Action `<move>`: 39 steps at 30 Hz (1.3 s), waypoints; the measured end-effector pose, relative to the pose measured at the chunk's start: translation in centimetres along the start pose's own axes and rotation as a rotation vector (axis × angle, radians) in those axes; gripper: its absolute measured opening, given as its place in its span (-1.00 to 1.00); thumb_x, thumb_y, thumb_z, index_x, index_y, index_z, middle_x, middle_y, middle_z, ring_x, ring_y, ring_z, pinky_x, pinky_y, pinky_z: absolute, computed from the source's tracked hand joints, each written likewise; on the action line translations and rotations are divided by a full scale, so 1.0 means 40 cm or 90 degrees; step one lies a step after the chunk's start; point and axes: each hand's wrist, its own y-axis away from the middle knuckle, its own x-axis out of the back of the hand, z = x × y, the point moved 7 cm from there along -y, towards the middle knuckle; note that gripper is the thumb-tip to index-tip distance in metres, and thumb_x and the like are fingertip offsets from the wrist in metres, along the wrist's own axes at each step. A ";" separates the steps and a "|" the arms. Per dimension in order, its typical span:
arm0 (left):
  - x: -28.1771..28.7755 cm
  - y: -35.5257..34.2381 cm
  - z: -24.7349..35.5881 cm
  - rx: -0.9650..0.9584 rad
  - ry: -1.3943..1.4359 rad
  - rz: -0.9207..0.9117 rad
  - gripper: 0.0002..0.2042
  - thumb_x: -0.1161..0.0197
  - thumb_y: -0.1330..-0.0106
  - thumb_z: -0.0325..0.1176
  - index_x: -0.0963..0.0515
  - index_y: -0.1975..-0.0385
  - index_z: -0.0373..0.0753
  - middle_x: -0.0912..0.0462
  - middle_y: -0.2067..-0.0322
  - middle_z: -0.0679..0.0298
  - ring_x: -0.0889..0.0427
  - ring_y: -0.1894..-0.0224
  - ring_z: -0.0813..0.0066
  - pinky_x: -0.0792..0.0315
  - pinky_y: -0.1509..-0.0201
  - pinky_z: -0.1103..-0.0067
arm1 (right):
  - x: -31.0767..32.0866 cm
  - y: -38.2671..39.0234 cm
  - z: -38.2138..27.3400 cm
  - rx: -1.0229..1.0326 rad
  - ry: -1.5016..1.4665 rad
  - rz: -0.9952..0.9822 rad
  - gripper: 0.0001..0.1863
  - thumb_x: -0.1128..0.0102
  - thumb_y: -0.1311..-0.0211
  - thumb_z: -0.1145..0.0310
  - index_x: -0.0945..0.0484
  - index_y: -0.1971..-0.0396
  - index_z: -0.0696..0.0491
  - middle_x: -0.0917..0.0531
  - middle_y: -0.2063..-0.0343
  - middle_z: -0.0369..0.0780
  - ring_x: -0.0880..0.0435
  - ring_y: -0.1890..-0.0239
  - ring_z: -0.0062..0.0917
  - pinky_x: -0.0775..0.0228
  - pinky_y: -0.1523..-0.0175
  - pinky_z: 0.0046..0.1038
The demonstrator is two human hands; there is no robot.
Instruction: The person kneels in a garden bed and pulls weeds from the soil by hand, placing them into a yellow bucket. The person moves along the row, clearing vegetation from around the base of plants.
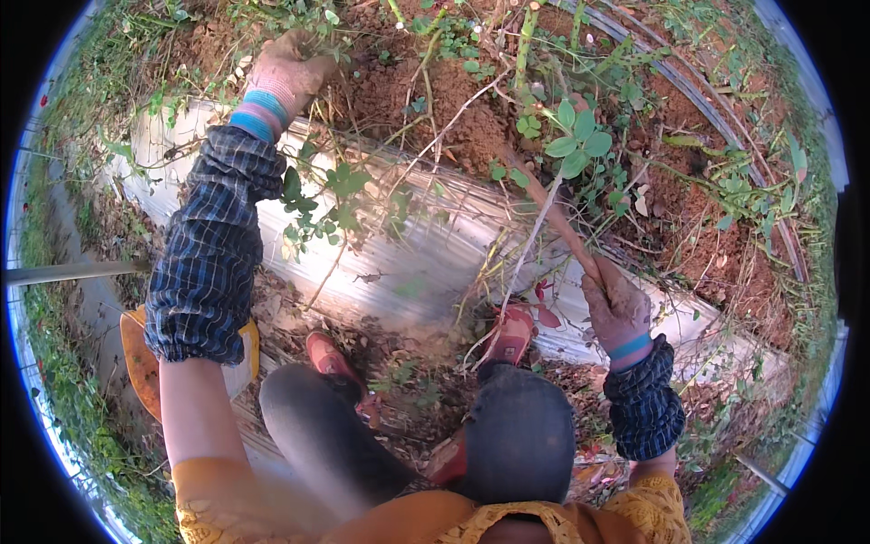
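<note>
My left hand (288, 74), in a soiled pinkish glove with a striped cuff, reaches to the soil bed at the upper left. Its fingers are closed among green weeds (313, 25); what they hold, if anything, is hidden. My right hand (618, 306), gloved alike, is wrapped round the wooden handle (564, 222) of a tool. That handle slants up and left into the reddish soil (471, 127), where the tool's head cannot be made out. Beside the handle grows a leafy green shoot (580, 143), and a thin pale dry stem (528, 249) runs close by.
Pale plastic sheeting (390, 263) lies along the bed's near edge, under dry stalks. Thick pruned green stems (526, 45) stand at the top. Dark pipes or hoses (698, 95) cross the upper right. An orange-yellow object (138, 358) lies beside my left arm. My red shoes (331, 355) rest among dry leaves.
</note>
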 end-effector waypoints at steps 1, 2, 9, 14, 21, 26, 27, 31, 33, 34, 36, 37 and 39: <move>-0.016 0.033 0.014 -0.060 -0.116 -0.001 -0.58 -0.29 -0.11 -0.36 -0.40 0.02 -0.27 -0.62 0.19 0.12 -0.62 0.30 0.36 -0.53 0.18 0.50 | 0.035 0.031 0.001 0.003 0.024 -0.002 -0.66 -0.19 -0.20 0.36 -0.51 0.02 0.10 -0.64 0.45 -0.08 -0.65 0.44 -0.39 -0.47 0.34 -0.41; -0.038 0.059 0.017 -0.073 -0.059 -0.085 -0.51 -0.28 -0.08 -0.40 -0.39 -0.07 -0.16 -0.60 0.12 0.08 -0.58 0.16 0.34 -0.45 0.03 0.49 | 0.074 0.058 0.009 -0.032 0.054 -0.011 -0.65 -0.22 -0.16 0.36 -0.52 0.03 0.06 -0.65 0.48 -0.08 -0.67 0.47 -0.29 -0.49 0.38 -0.37; -0.174 0.143 0.057 -0.104 -0.384 -0.309 -0.39 -0.30 -0.08 0.08 -0.43 -0.14 -0.02 -0.54 -0.06 0.11 -0.56 -0.04 0.11 -0.39 -0.17 0.36 | 0.183 0.031 -0.035 -0.055 0.148 -0.260 -0.68 -0.17 -0.21 0.28 -0.52 0.06 0.07 -0.61 0.52 -0.11 -0.64 0.49 -0.36 -0.41 0.41 -0.38; -0.229 0.135 0.042 -0.083 -0.457 -0.356 -0.43 -0.24 -0.12 0.12 -0.48 -0.10 -0.02 -0.64 0.10 0.16 -0.61 0.05 0.16 -0.43 -0.10 0.39 | -0.036 -0.005 0.053 -0.284 -0.237 -0.324 -0.64 -0.16 -0.25 0.28 -0.52 0.04 0.18 -0.44 0.63 -0.41 -0.33 0.62 -0.78 -0.27 0.54 -0.61; -0.186 0.117 -0.019 0.167 0.127 -0.284 -0.64 -0.35 -0.17 -0.32 -0.52 0.06 -0.31 -0.63 0.47 0.22 -0.58 0.45 0.59 -0.45 0.47 0.65 | -0.278 0.044 0.072 -0.327 -0.493 -0.202 -0.59 -0.18 -0.25 0.14 -0.55 0.04 0.12 -0.55 0.48 -0.35 -0.44 0.52 -0.71 -0.34 0.41 -0.59; -0.065 0.078 0.023 -0.240 0.126 -0.177 -0.70 -0.16 -0.26 -0.46 -0.50 -0.01 -0.18 -0.63 0.27 0.28 -0.59 0.55 0.61 -0.47 0.58 0.62 | -0.291 0.024 0.040 -0.158 -0.430 -0.148 -0.57 -0.18 -0.26 0.16 -0.52 0.01 0.15 -0.52 0.50 -0.38 -0.44 0.51 -0.73 -0.34 0.41 -0.60; -0.016 0.111 0.076 -0.522 -0.056 0.017 -0.72 -0.11 -0.33 -0.43 -0.48 -0.03 -0.19 -0.61 0.28 0.30 -0.58 0.54 0.62 -0.46 0.58 0.64 | -0.289 0.028 0.039 -0.172 -0.425 -0.167 -0.57 -0.17 -0.26 0.17 -0.52 0.01 0.16 -0.52 0.51 -0.39 -0.44 0.51 -0.74 -0.34 0.41 -0.61; -0.028 0.072 0.026 -0.196 0.205 -0.090 -0.59 -0.26 -0.25 -0.24 -0.45 -0.06 -0.22 -0.65 0.28 0.17 -0.61 0.45 0.56 -0.53 0.43 0.54 | -0.261 0.030 0.021 -0.234 -0.454 -0.186 -0.62 -0.15 -0.29 0.25 -0.53 0.00 0.19 -0.52 0.54 -0.36 -0.49 0.46 -0.75 -0.38 0.37 -0.62; -0.081 0.082 0.045 -0.112 0.025 -0.153 -0.57 -0.29 -0.19 -0.22 -0.44 -0.08 -0.08 -0.66 0.22 0.15 -0.64 0.28 0.38 -0.54 0.22 0.46 | -0.256 0.030 0.010 -0.266 -0.463 -0.203 -0.61 -0.17 -0.28 0.25 -0.53 0.01 0.19 -0.50 0.56 -0.38 -0.48 0.50 -0.77 -0.37 0.44 -0.64; -0.105 0.092 0.085 -0.197 -0.176 -0.149 -0.56 -0.28 -0.16 -0.22 -0.43 -0.09 0.07 -0.66 0.19 0.16 -0.64 0.14 0.23 -0.52 0.05 0.41 | -0.257 0.031 0.006 -0.281 -0.475 -0.212 -0.61 -0.17 -0.27 0.25 -0.53 0.01 0.19 -0.49 0.57 -0.39 -0.47 0.53 -0.78 -0.37 0.48 -0.65; -0.159 0.123 0.120 -0.226 -0.286 -0.209 -0.49 -0.24 -0.17 -0.21 -0.33 -0.17 0.23 -0.64 0.13 0.14 -0.62 0.10 0.14 -0.52 0.04 0.36 | -0.259 0.031 0.006 -0.293 -0.477 -0.212 -0.60 -0.18 -0.26 0.24 -0.53 0.01 0.19 -0.50 0.56 -0.39 -0.45 0.55 -0.79 -0.36 0.52 -0.65; -0.183 0.128 0.134 -0.238 -0.324 -0.233 -0.46 -0.23 -0.17 -0.20 -0.29 -0.19 0.25 -0.63 0.10 0.13 -0.62 0.09 0.12 -0.52 0.04 0.36 | -0.264 0.033 0.011 -0.303 -0.480 -0.211 -0.60 -0.18 -0.26 0.24 -0.53 0.01 0.20 -0.50 0.56 -0.39 -0.45 0.57 -0.79 -0.35 0.55 -0.65; -0.229 0.126 0.155 -0.255 -0.374 -0.270 -0.44 -0.23 -0.17 -0.18 -0.27 -0.21 0.24 -0.60 0.05 0.14 -0.60 0.06 0.12 -0.52 0.03 0.35 | -0.267 0.031 0.022 -0.271 -0.457 -0.191 -0.60 -0.19 -0.26 0.24 -0.53 0.01 0.19 -0.50 0.55 -0.39 -0.44 0.54 -0.78 -0.36 0.51 -0.64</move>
